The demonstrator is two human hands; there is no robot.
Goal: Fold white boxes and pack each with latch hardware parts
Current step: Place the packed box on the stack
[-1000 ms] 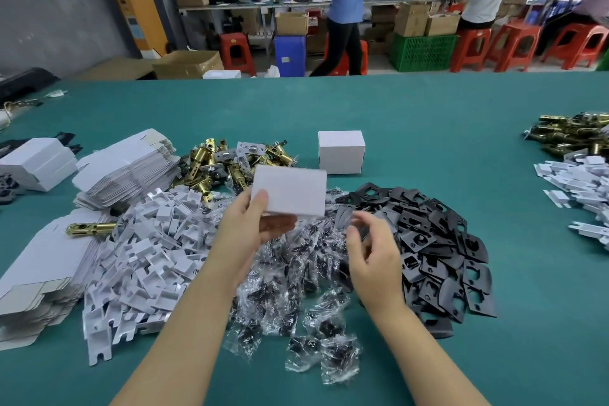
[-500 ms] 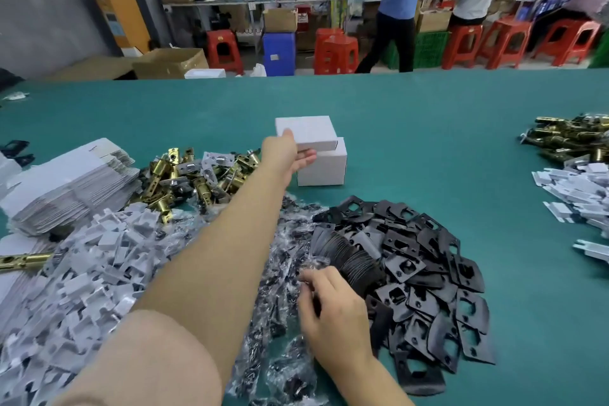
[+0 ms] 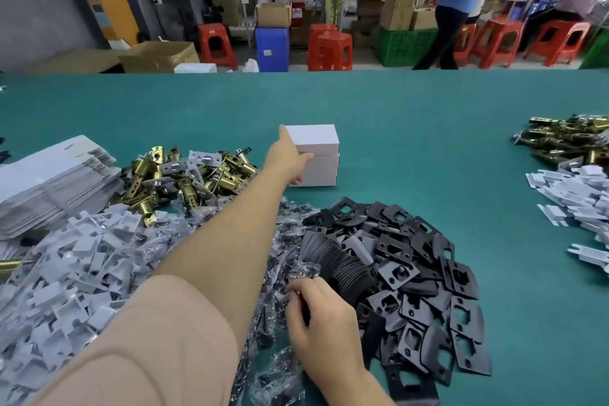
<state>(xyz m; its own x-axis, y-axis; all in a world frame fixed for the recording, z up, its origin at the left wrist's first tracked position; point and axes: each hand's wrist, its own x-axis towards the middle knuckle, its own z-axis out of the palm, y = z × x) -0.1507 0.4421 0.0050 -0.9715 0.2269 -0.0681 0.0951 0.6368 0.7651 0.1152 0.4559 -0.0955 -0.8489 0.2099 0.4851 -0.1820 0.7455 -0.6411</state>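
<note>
- The left hand (image 3: pixel 286 158) reaches far out over the green surface (image 3: pixel 412 128), and its straight fingers press the left side of the top white box (image 3: pixel 314 139).
- The top white box sits on a second white box (image 3: pixel 318 170), so the two make a small stack on the surface.
- The right hand (image 3: pixel 321 323) is low and near, with its fingers curled on some black parts at the edge of the black plates (image 3: pixel 405 277). What it pinches is too small to tell.
- The black plates lie in a big heap just to the right of the right hand.
- Little clear bags (image 3: pixel 280 369) of dark parts lie under both arms.
- A heap of white card inserts (image 3: pixel 72 273) lies on the left.
- Gold latch bolts (image 3: pixel 184 178) lie in a pile left of the boxes.
- Flat unfolded boxes (image 3: pixel 49 181) are stacked at the far left.
- More gold latches (image 3: pixel 566 138) and white inserts (image 3: pixel 573 198) lie well apart on the right.
</note>
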